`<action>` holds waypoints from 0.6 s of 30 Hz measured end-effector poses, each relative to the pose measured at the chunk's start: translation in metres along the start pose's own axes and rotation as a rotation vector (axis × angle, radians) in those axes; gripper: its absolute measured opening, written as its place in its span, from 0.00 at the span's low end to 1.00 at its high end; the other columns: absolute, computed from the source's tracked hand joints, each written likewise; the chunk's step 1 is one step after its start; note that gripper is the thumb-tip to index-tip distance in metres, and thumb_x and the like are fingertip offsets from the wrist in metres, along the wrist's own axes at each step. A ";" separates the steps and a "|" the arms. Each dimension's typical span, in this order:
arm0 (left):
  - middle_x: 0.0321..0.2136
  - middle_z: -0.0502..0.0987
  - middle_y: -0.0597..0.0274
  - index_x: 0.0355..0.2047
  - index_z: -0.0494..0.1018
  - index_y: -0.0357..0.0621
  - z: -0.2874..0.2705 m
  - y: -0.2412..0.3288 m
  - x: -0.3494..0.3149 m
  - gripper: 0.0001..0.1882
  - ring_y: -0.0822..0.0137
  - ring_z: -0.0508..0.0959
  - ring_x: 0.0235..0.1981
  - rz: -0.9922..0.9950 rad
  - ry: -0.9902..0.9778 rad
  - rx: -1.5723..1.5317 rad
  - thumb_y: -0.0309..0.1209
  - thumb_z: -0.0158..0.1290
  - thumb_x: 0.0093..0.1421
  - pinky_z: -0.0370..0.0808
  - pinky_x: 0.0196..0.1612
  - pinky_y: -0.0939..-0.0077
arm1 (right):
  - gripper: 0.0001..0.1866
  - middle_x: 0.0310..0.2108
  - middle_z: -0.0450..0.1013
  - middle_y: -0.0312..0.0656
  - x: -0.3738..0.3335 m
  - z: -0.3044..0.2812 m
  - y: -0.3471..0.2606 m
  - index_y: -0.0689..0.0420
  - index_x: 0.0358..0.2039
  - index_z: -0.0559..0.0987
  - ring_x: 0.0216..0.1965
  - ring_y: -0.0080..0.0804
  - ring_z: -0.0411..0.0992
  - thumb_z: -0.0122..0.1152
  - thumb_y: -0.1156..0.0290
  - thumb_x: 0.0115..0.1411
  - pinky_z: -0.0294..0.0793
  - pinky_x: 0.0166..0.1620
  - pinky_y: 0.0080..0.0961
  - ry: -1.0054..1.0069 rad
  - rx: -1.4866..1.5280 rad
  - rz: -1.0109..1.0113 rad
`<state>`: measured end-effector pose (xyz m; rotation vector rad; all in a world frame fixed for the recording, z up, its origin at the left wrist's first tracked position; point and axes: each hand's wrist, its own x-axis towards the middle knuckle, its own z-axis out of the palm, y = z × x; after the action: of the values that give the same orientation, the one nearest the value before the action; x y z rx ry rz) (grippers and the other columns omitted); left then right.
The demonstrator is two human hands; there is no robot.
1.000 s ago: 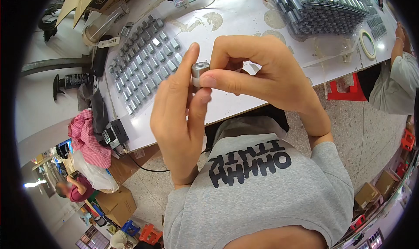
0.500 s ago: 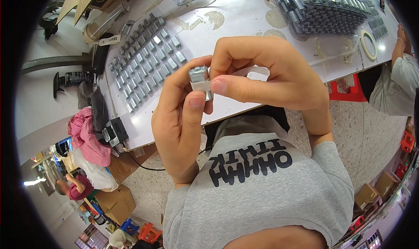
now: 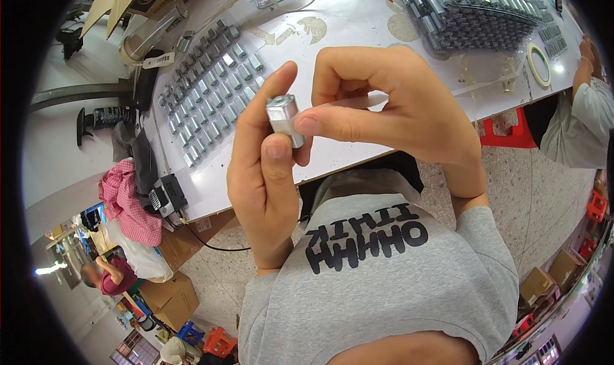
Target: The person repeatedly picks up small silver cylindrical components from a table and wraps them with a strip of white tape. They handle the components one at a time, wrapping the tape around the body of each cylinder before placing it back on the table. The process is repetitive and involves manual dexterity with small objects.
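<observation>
A small silver metal motor (image 3: pixel 281 109) with flat sides and a round boss on its end stands tilted in my left hand (image 3: pixel 261 186). The thumb and curled fingers grip it low down, while the index finger is lifted along its far side. Round its middle runs a pale translucent tape strip (image 3: pixel 376 100), whose loose part passes through my right hand (image 3: pixel 409 109). My right thumb presses the tape at the motor's right edge; the other right fingers curl behind, partly hidden.
Rows of similar silver motors (image 3: pixel 214 87) lie on the white table at the left. Trays of more motors (image 3: pixel 467 20) are stacked at the back right, near a tape roll (image 3: pixel 538 64). A black device (image 3: pixel 167 195) sits at the table's left edge. Another person's sleeve (image 3: pixel 579 125) shows at right.
The motor has shifted slightly left and tilted, and the tape now lies flatter round it. My left index finger has lifted away from the motor's top; my right thumb has moved left.
</observation>
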<state>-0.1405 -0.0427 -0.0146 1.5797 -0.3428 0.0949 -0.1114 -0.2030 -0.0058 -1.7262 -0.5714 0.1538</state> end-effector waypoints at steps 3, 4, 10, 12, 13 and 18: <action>0.24 0.68 0.64 0.51 0.56 0.31 -0.003 -0.002 -0.001 0.26 0.81 0.60 0.19 0.046 -0.011 -0.051 0.40 0.40 0.61 0.55 0.21 0.90 | 0.07 0.18 0.66 0.32 -0.001 0.005 0.008 0.62 0.23 0.70 0.20 0.14 0.62 0.57 0.73 0.52 0.58 0.22 0.11 0.016 0.094 -0.068; 0.22 0.68 0.64 0.51 0.52 0.32 -0.001 -0.002 -0.001 0.27 0.81 0.60 0.18 0.029 -0.002 -0.093 0.41 0.40 0.60 0.54 0.20 0.90 | 0.08 0.18 0.67 0.33 -0.001 0.006 0.008 0.62 0.23 0.71 0.19 0.15 0.62 0.57 0.71 0.51 0.59 0.22 0.12 0.020 0.128 -0.065; 0.21 0.66 0.62 0.48 0.48 0.35 0.000 -0.003 -0.002 0.24 0.80 0.61 0.19 -0.080 -0.030 -0.436 0.39 0.40 0.60 0.54 0.21 0.89 | 0.08 0.19 0.71 0.36 0.001 0.007 0.001 0.64 0.25 0.71 0.23 0.17 0.69 0.55 0.71 0.53 0.68 0.27 0.12 -0.011 0.441 -0.045; 0.22 0.66 0.61 0.48 0.50 0.34 0.000 -0.006 -0.003 0.23 0.79 0.61 0.19 -0.110 -0.037 -0.498 0.40 0.39 0.61 0.56 0.22 0.88 | 0.07 0.20 0.71 0.37 0.000 0.007 0.000 0.65 0.26 0.70 0.24 0.18 0.70 0.54 0.73 0.53 0.69 0.29 0.12 -0.016 0.447 -0.041; 0.22 0.66 0.61 0.47 0.50 0.34 0.000 -0.005 -0.004 0.23 0.78 0.62 0.20 -0.137 -0.036 -0.479 0.40 0.39 0.61 0.57 0.23 0.88 | 0.07 0.20 0.71 0.38 0.000 0.007 0.000 0.65 0.27 0.70 0.25 0.19 0.71 0.53 0.74 0.54 0.70 0.29 0.12 -0.012 0.437 -0.040; 0.25 0.68 0.59 0.47 0.53 0.34 0.010 -0.004 -0.004 0.22 0.75 0.65 0.21 -0.061 0.141 -0.106 0.38 0.41 0.60 0.62 0.26 0.87 | 0.06 0.19 0.71 0.38 -0.002 0.011 0.000 0.66 0.25 0.69 0.21 0.19 0.70 0.52 0.76 0.53 0.69 0.25 0.13 0.037 0.479 0.014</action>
<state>-0.1449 -0.0521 -0.0200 1.4680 -0.1864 0.1376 -0.1172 -0.1942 -0.0087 -1.2648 -0.4509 0.2466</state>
